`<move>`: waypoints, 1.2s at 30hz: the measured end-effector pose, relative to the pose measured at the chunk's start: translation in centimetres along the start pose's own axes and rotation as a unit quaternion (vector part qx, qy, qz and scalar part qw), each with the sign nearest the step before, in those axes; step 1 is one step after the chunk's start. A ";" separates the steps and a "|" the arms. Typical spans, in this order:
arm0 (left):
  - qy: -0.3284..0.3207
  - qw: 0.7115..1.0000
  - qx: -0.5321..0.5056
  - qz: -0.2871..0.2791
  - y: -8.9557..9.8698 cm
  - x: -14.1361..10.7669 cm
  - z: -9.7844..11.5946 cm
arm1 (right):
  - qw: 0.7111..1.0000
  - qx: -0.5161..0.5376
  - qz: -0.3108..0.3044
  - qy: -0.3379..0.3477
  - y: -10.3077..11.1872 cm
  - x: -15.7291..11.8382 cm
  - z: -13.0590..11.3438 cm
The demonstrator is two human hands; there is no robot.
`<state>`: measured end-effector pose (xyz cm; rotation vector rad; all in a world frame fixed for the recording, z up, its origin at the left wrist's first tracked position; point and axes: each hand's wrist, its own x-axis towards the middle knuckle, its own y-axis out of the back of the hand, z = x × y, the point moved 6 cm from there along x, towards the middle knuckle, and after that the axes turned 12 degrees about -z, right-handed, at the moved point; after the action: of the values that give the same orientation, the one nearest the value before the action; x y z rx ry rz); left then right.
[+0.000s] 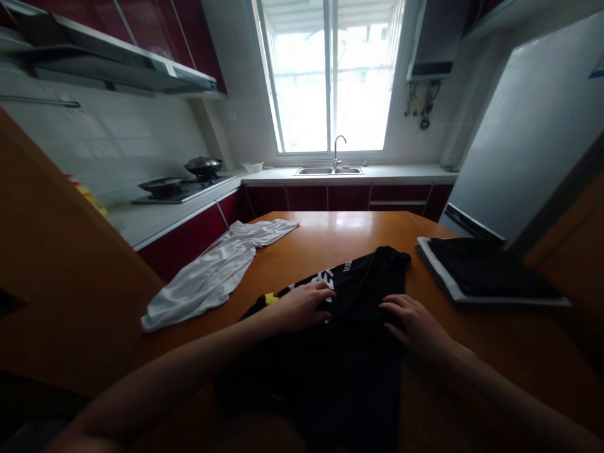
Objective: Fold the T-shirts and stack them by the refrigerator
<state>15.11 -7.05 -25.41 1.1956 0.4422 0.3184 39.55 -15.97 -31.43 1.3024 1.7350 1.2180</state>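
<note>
A black shirt (pixel 363 302) with white lettering and a yellow patch is spread on the wooden table, partly folded over itself. Its near part hangs in dark shadow towards me. My left hand (pixel 309 302) rests on the shirt beside the white print, fingers stretched out and thumb apart. At the shirt's right edge lies my right hand (pixel 413 321), its fingers reaching onto the cloth and the thumb spread from them. Neither hand shows cloth gripped between its fingers.
A crumpled white garment (pixel 212 277) lies along the table's left side. Folded black and white clothes (pixel 491 270) are stacked at the right. Beyond the wooden table (pixel 340 226) are a sink (pixel 316 170), a stove (pixel 189 189) with pans, and a fridge (pixel 533 126).
</note>
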 end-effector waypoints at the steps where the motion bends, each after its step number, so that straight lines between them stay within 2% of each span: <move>1: -0.037 0.999 -0.024 0.006 -0.6 1.1 1.7 | 1.000 -0.002 0.002 -0.008 0.3 0.1 -0.1; 3: -0.078 0.996 -0.049 0.023 -1.9 3.4 4.1 | 1.000 0.003 0.004 -0.028 0.9 0.5 -0.1; 6: -0.081 0.995 -0.041 0.050 -3.8 6.6 5.5 | 0.997 0.058 0.020 -0.050 1.5 1.5 0.3; 9: -0.068 0.994 -0.044 0.073 -4.9 8.8 5.3 | 0.990 0.128 0.020 -0.056 2.3 3.0 1.7; 12: -0.056 0.988 -0.111 0.095 -4.2 10.5 3.4 | 0.985 0.111 0.040 -0.125 3.7 4.7 5.1; 15: -0.009 0.973 -0.186 0.139 -1.0 11.6 -0.8 | 0.965 0.036 0.069 -0.250 5.2 6.4 8.9; 18: 0.064 0.953 -0.195 0.222 4.7 12.0 -6.9 | 0.938 -0.012 0.055 -0.341 5.7 8.4 11.5; 21: 0.115 0.927 -0.170 0.315 11.0 12.0 -13.4 | 0.925 -0.021 0.042 -0.378 5.8 10.8 12.9; 24: 0.168 0.891 -0.215 0.363 14.8 12.0 -19.4 | 0.926 -0.027 0.038 -0.376 5.9 12.8 14.2; 26: 0.186 0.882 -0.234 0.365 15.4 12.1 -22.4 | 0.931 -0.035 0.045 -0.360 6.0 14.0 15.2; 29: 0.200 0.877 -0.262 0.349 14.3 11.9 -25.4 | 0.937 -0.037 0.076 -0.338 6.4 15.4 16.5; 33: 0.177 0.869 -0.360 0.290 11.7 11.5 -27.6 | 0.940 0.014 0.156 -0.303 8.2 17.5 17.7; 36: 0.137 0.856 -0.443 0.227 10.6 11.4 -28.3 | 0.936 0.135 0.193 -0.262 9.7 19.5 18.7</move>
<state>11.08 24.98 -25.74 0.3175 0.1950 0.9943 53.63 8.81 -28.49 1.9909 1.3189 0.7272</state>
